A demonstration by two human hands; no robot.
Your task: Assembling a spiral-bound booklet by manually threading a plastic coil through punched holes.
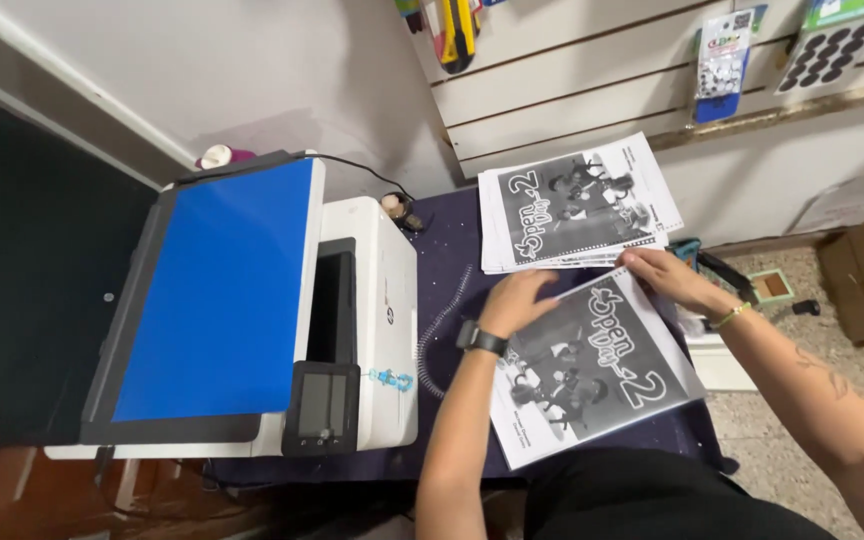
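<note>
On the dark tabletop (452, 280), to the right of a white printer (372, 300) with a blue lid (217, 290), a printed booklet (597, 370) lies flat under both hands. Its long axis runs diagonally, from the lower left by the person's body up toward the far right, and its cover lettering reads along that slant. The left hand (517, 300), a dark watch (480, 340) on its wrist, rests at the booklet's far left corner with fingers curled loosely over the edge; whether they pinch a sheet I cannot tell. The right hand (667, 280) presses down on the far edge with fingers spread flat. Just beyond them lies a second stack of printed pages (577, 205), fanned slightly. A clear spiral coil (442, 335) lies between printer and booklet.
</note>
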